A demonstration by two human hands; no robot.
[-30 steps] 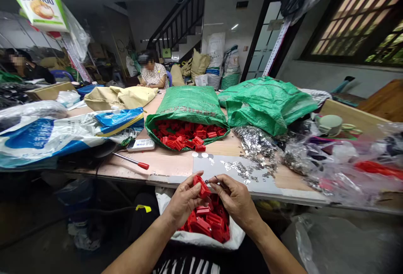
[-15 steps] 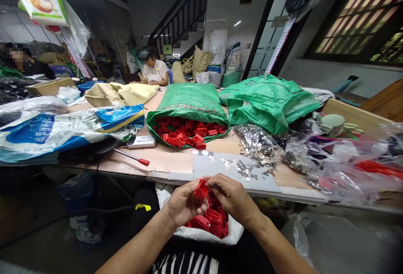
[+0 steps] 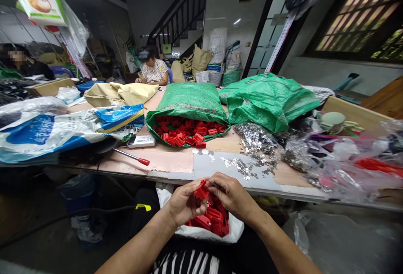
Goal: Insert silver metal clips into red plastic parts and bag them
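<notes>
Just below the near edge of the counter (image 3: 176,165), over the lap, a small red plastic piece (image 3: 200,191) is pinched between both hands: the left hand (image 3: 182,202) clamps it from the side, and the right hand (image 3: 231,196) closes on its top with what may be a thin metal part at the fingertips, though that is too small to be sure of. Directly beneath them a white bag (image 3: 201,234) on the lap holds a modest heap of like red pieces (image 3: 212,219), seemingly the handled ones. Far more appears left: on the counter a green sack (image 3: 189,102) lies open with its mouth full of red pieces (image 3: 185,133), and to its right a spread of small silvery metal bits (image 3: 252,156) runs toward clear plastic bags (image 3: 340,160). A red-handled screwdriver (image 3: 132,156) and a white remote-like device (image 3: 141,141) lie to the left. Farther back, two other people sit at their own work.
</notes>
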